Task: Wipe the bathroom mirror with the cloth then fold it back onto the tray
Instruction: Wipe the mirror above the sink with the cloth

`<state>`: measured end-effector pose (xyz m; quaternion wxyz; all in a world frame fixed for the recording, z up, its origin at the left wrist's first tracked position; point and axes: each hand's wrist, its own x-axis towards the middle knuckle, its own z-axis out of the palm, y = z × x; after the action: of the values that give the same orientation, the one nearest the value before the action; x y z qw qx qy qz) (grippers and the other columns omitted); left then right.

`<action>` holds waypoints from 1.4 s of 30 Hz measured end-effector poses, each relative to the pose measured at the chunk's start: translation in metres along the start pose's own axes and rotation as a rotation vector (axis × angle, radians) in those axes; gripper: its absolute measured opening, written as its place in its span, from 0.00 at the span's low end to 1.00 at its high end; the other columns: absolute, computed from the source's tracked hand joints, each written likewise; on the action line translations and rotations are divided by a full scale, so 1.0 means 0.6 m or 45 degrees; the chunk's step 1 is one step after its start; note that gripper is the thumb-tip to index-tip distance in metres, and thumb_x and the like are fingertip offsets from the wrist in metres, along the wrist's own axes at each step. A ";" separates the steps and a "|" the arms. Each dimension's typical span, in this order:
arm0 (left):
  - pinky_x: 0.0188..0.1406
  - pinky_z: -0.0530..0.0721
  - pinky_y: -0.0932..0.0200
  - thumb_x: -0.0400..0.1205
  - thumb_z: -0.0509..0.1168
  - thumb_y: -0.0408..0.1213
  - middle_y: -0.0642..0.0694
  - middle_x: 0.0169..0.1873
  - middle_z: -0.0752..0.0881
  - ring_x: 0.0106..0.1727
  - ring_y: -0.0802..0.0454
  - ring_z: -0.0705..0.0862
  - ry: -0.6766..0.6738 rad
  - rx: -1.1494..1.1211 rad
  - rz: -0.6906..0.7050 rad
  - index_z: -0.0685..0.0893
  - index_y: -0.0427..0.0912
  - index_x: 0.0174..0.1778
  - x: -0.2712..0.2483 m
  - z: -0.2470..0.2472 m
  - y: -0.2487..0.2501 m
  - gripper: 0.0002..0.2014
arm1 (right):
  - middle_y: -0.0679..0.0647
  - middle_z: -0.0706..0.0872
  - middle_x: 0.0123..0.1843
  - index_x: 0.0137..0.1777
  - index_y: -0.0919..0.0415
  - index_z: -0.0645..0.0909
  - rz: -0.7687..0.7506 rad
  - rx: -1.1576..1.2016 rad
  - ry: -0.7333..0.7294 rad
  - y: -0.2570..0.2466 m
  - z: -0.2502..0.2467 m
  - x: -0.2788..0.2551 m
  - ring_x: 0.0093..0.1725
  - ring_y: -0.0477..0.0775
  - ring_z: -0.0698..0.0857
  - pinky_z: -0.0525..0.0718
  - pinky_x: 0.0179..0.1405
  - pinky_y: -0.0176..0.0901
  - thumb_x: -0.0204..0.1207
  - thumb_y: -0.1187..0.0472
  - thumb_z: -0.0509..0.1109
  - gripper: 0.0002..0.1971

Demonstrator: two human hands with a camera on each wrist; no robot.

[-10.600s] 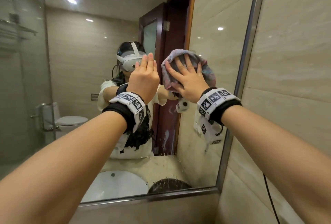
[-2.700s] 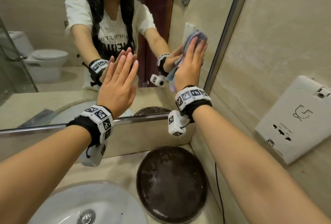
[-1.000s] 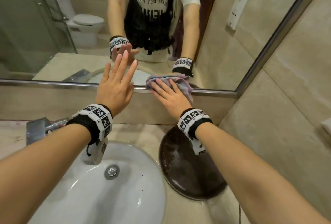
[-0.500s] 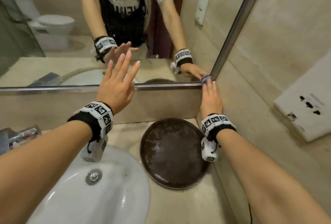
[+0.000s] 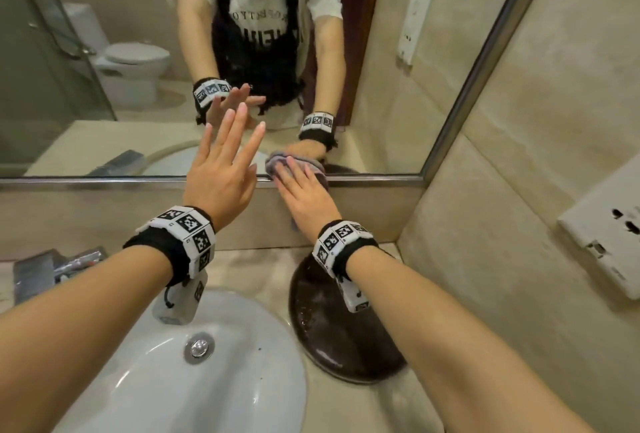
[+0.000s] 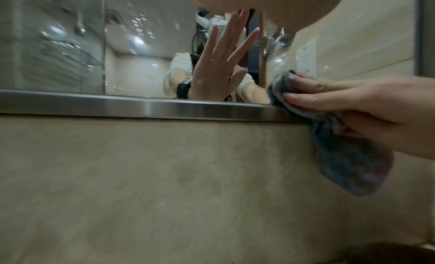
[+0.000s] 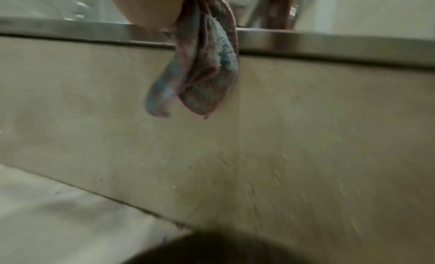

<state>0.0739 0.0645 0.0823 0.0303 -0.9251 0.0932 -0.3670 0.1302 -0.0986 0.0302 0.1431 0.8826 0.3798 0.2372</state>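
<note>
Right hand [image 5: 304,197] lies flat over the cloth [image 5: 277,160], fingers straight and close together, pressing it against the bottom edge of the mirror [image 5: 381,121]. Not a pinch or a wrap: the cloth sits under the fingertips and palm, bunched at the top where it pokes out past the fingers [image 6: 303,98]. The rest hangs loose below the heel of the hand, across the mirror frame [image 6: 146,108] and down the wall tile [image 6: 188,175] (right wrist view shows two drooping folds, cloth [image 7: 202,72] blurred).

Cloth: blue-grey terry with pinkish edging, nubbly weave, crumpled, not folded.

Left hand [image 5: 221,176] is raised beside the right one, fingers straight and fanned, holding nothing. Its palm faces the glass; contact with the mirror can't be confirmed from these views.

Tray [image 5: 311,328] is directly below the right wrist on the counter [image 5: 256,270]: round, dark brown, glossy, with pale streaks or droplets on its surface. Cloth is well above it, not touching.

Materials: brushed-metal frame strip along the mirror's lower and right edges, beige stone-look tile on the walls, pale speckled countertop. White ceramic basin [image 5: 138,380], oval, with chrome drain [image 5: 199,346], sits left of the tray. White socket plate [image 5: 602,225] on the right wall.
</note>
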 end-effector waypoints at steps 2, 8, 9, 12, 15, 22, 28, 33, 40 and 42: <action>0.80 0.35 0.55 0.81 0.55 0.37 0.32 0.80 0.58 0.81 0.40 0.55 0.023 0.039 -0.085 0.61 0.39 0.79 -0.010 -0.013 -0.029 0.29 | 0.54 0.77 0.75 0.71 0.58 0.76 -0.149 -0.103 -0.010 -0.015 -0.011 0.029 0.75 0.57 0.75 0.69 0.75 0.54 0.68 0.53 0.66 0.29; 0.80 0.37 0.53 0.80 0.56 0.36 0.32 0.79 0.60 0.81 0.39 0.58 0.057 0.150 -0.193 0.64 0.38 0.79 -0.030 -0.042 -0.088 0.28 | 0.59 0.74 0.76 0.75 0.62 0.70 -0.223 -0.210 0.509 0.026 -0.087 0.115 0.76 0.58 0.73 0.54 0.78 0.60 0.81 0.63 0.50 0.23; 0.81 0.37 0.53 0.79 0.57 0.35 0.32 0.79 0.60 0.81 0.39 0.58 0.062 0.153 -0.196 0.64 0.37 0.78 -0.028 -0.047 -0.095 0.29 | 0.60 0.73 0.77 0.76 0.63 0.68 -0.215 -0.211 0.566 0.047 -0.108 0.128 0.77 0.60 0.71 0.51 0.78 0.61 0.79 0.60 0.57 0.24; 0.81 0.37 0.53 0.79 0.58 0.35 0.32 0.80 0.59 0.81 0.39 0.57 0.104 0.154 -0.206 0.64 0.37 0.78 -0.007 -0.066 -0.107 0.29 | 0.63 0.75 0.75 0.75 0.63 0.70 -0.117 -0.219 0.716 0.106 -0.179 0.163 0.75 0.64 0.73 0.62 0.75 0.66 0.74 0.56 0.69 0.30; 0.81 0.40 0.50 0.79 0.55 0.37 0.33 0.80 0.59 0.81 0.39 0.56 0.185 0.152 -0.200 0.63 0.38 0.79 0.035 -0.097 -0.112 0.29 | 0.63 0.74 0.76 0.76 0.63 0.69 0.205 -0.203 0.909 0.162 -0.252 0.181 0.76 0.64 0.73 0.72 0.73 0.64 0.80 0.62 0.60 0.24; 0.81 0.44 0.48 0.78 0.56 0.37 0.33 0.80 0.60 0.81 0.40 0.58 0.351 0.151 -0.160 0.61 0.39 0.79 0.108 -0.151 -0.117 0.30 | 0.68 0.71 0.76 0.76 0.67 0.67 0.536 -0.054 0.885 0.119 -0.253 0.183 0.76 0.69 0.70 0.68 0.75 0.62 0.74 0.69 0.58 0.28; 0.80 0.48 0.45 0.79 0.53 0.37 0.34 0.80 0.59 0.81 0.40 0.57 0.371 0.139 -0.152 0.60 0.40 0.80 0.146 -0.181 -0.130 0.30 | 0.62 0.73 0.76 0.75 0.63 0.70 -0.254 -0.295 0.643 0.151 -0.267 0.179 0.76 0.64 0.72 0.70 0.73 0.61 0.74 0.65 0.49 0.28; 0.81 0.37 0.53 0.82 0.52 0.38 0.33 0.80 0.60 0.81 0.39 0.59 0.520 0.185 -0.170 0.61 0.39 0.80 0.219 -0.221 -0.149 0.28 | 0.61 0.69 0.79 0.79 0.60 0.64 -0.203 -0.446 0.699 0.223 -0.394 0.255 0.79 0.65 0.67 0.63 0.78 0.60 0.75 0.63 0.56 0.29; 0.80 0.33 0.55 0.82 0.51 0.40 0.35 0.81 0.57 0.82 0.40 0.55 0.668 0.219 -0.163 0.57 0.39 0.81 0.315 -0.297 -0.171 0.29 | 0.63 0.51 0.85 0.83 0.61 0.49 0.137 -0.273 0.683 0.291 -0.573 0.318 0.84 0.65 0.49 0.49 0.82 0.58 0.81 0.67 0.56 0.32; 0.80 0.35 0.53 0.82 0.52 0.40 0.35 0.81 0.57 0.82 0.41 0.54 0.692 0.232 -0.141 0.55 0.40 0.81 0.332 -0.317 -0.173 0.30 | 0.64 0.44 0.85 0.83 0.61 0.43 0.406 -0.180 0.719 0.328 -0.619 0.317 0.84 0.64 0.44 0.45 0.83 0.56 0.80 0.67 0.59 0.36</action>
<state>0.1016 0.1301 0.3680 0.0672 -0.7900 0.0137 -0.6093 0.1666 -0.0633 0.4886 0.0542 0.8182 0.2441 0.5177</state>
